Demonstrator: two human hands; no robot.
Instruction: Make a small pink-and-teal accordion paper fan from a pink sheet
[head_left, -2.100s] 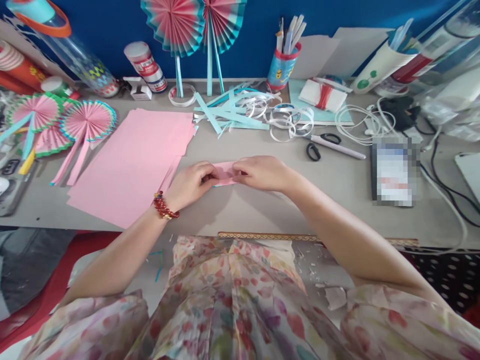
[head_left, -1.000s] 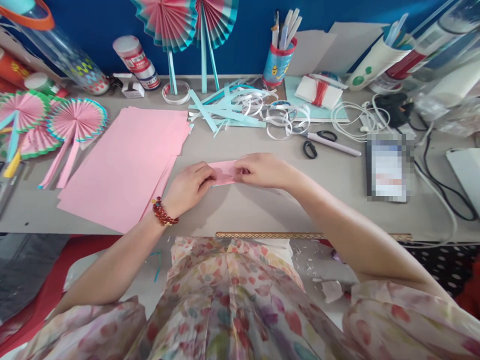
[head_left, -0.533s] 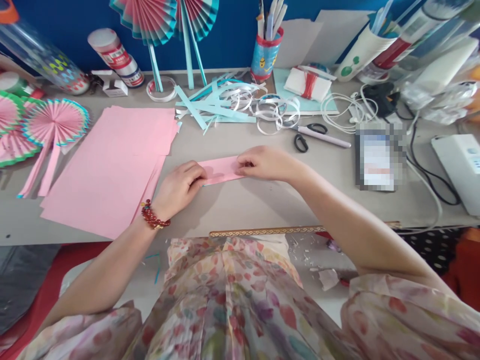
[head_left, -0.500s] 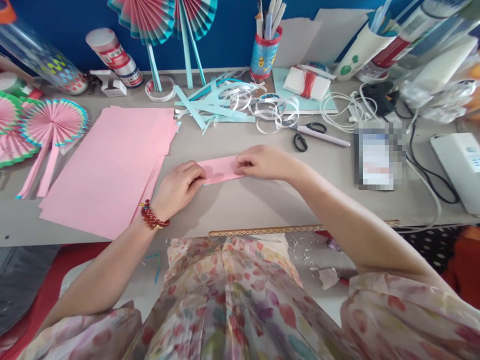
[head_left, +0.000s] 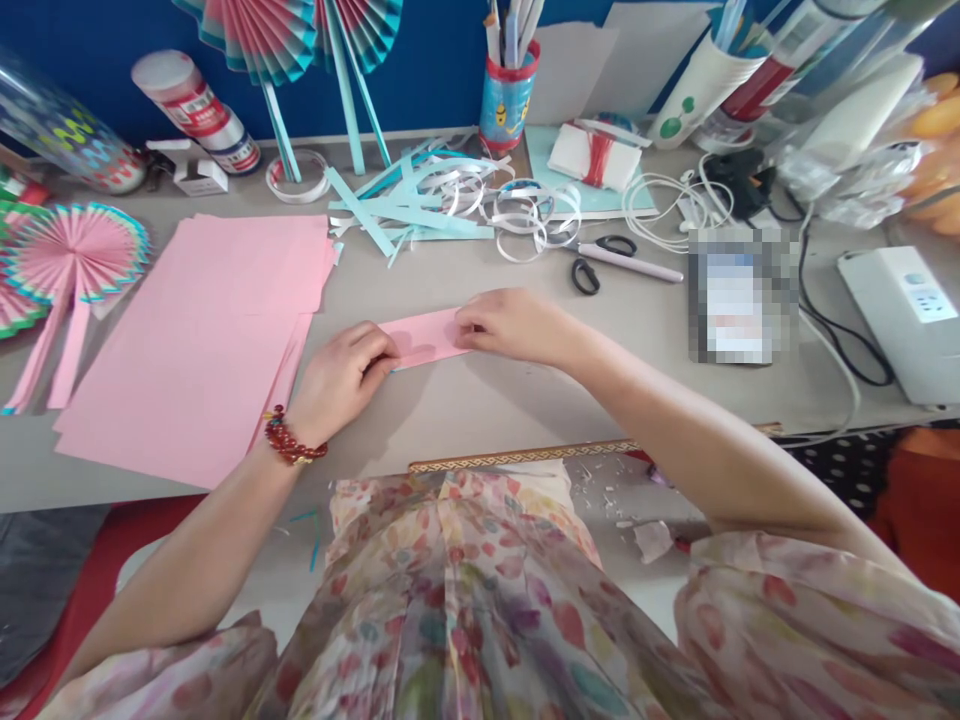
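The right hand (head_left: 517, 325) now sits farther from the left hand (head_left: 337, 375) than it does a couple of seconds ago, so a longer stretch of the pink paper strip (head_left: 427, 337) shows between them; the left hand keeps about the same place on the desk (head_left: 480, 405). I read this as the right hand working along the strip while the left steadies its end. The strip lies on the desk in front of the person, to the right of the pink sheets (head_left: 195, 330) and apart from them. Its long axis runs from left to right across the body, the right end slanting slightly away; a sliver of blue edge shows by the left thumb, and both ends are covered by the hands. The left fingers are curled with the thumb close against them, holding the left end; the right fingers are bent down onto the other end, nearly closed, their exact grip hidden.
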